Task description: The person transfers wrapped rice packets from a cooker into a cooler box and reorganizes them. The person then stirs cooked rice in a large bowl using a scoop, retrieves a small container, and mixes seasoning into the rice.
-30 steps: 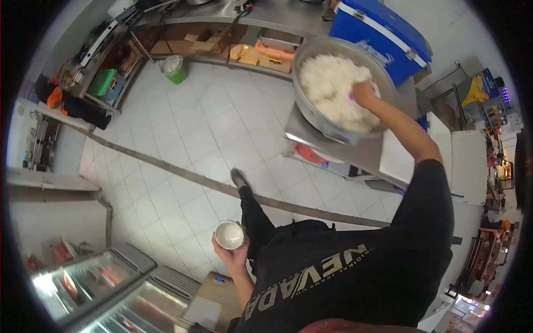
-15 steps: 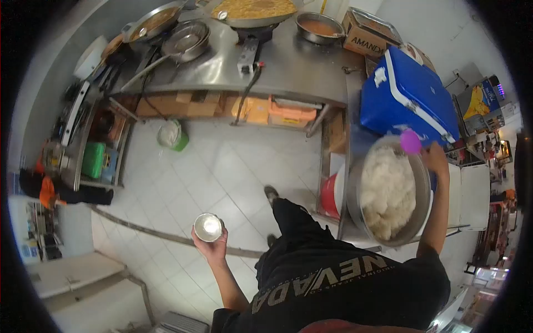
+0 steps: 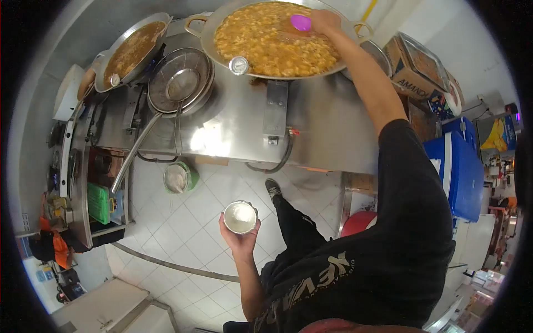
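Note:
My left hand (image 3: 240, 240) is wrapped round a small white bowl (image 3: 240, 217), held upright over the floor below the counter. Up at the stove, my right hand (image 3: 325, 22) grips a purple scoop (image 3: 301, 23) over a wide pan (image 3: 202, 40) of chunky yellow-brown food (image 3: 266, 41). The scoop is above or at the surface of the food; which one, I cannot tell. A round thermometer dial (image 3: 239, 65) sits at the pan's near rim.
On the steel counter (image 3: 333, 122) are strainers (image 3: 182, 83) and a second pan (image 3: 133, 53) of brown liquid. A blue cooler (image 3: 463, 177) stands right, a green bucket (image 3: 181, 177) on the floor. A person in black and orange (image 3: 60, 247) is far left.
My right hand with the purple scoop has left the large pot of rice and moved to the wide pan. The view has turned to the counter. My left hand still holds the bowl.

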The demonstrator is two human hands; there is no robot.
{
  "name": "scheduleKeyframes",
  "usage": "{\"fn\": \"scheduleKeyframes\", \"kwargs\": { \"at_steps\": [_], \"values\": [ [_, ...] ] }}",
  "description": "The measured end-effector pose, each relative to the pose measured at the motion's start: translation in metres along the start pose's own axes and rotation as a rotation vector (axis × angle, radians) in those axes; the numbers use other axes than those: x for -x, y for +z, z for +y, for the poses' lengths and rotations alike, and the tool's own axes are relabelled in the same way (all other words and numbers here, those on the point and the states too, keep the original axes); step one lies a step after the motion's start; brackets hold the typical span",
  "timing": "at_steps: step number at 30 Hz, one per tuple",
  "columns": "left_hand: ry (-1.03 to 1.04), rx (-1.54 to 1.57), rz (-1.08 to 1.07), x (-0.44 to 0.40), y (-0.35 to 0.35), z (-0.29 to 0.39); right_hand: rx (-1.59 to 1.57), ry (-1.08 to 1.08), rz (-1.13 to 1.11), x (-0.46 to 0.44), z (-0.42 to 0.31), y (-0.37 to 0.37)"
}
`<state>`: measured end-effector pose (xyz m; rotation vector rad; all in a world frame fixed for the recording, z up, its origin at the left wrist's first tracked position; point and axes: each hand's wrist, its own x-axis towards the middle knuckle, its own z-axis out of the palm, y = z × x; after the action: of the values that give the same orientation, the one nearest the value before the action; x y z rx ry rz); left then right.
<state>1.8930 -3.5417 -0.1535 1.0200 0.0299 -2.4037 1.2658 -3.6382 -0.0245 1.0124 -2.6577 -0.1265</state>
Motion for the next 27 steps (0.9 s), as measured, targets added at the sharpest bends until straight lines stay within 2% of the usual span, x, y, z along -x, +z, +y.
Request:
{"fn": "scheduleKeyframes", "kwargs": {
  "at_steps": [2,5,8,11,13,15,16,17,20,22,25,27],
  "values": [
    [-0.008,0.019,-0.017,-0.015,0.011,0.008,0.01,-0.056,-0.096,-0.026,-0.01,0.018],
    [0.004,0.03,-0.022,-0.028,0.032,0.015,0.099,-0.163,0.004,-0.039,-0.009,0.028],
    [-0.001,0.038,-0.065,-0.05,0.057,0.014,0.016,-0.181,0.17,-0.001,0.0,-0.024],
    [0.001,-0.106,-0.197,-0.078,0.075,0.003,-0.269,-0.013,0.084,0.043,0.018,-0.047],
    [-0.002,-0.176,-0.286,-0.094,0.087,-0.011,-0.508,-0.046,-0.038,0.125,0.013,-0.098],
    [0.008,-0.341,-0.422,-0.109,0.093,-0.026,-0.805,-0.133,-0.092,0.224,0.006,-0.108],
    [0.038,-0.309,-0.317,-0.088,0.118,-0.036,-0.88,-0.21,-0.198,0.275,-0.003,-0.107],
    [0.049,-0.354,-0.346,-0.067,0.132,-0.046,-0.951,-0.281,-0.287,0.325,-0.013,-0.107],
    [-0.055,-0.494,-0.579,-0.023,0.107,-0.083,-0.553,-0.316,-0.042,0.465,-0.035,-0.129],
    [-0.119,-0.525,-0.572,0.01,0.069,-0.108,-0.4,-0.287,0.134,0.538,-0.029,-0.141],
    [-0.165,-0.555,-0.563,0.082,0.021,-0.151,-0.362,-0.313,0.048,0.647,-0.01,-0.175],
    [-0.159,-0.59,-0.568,0.125,-0.015,-0.185,-0.318,-0.169,0.081,0.711,0.01,-0.185]
  ]
}}
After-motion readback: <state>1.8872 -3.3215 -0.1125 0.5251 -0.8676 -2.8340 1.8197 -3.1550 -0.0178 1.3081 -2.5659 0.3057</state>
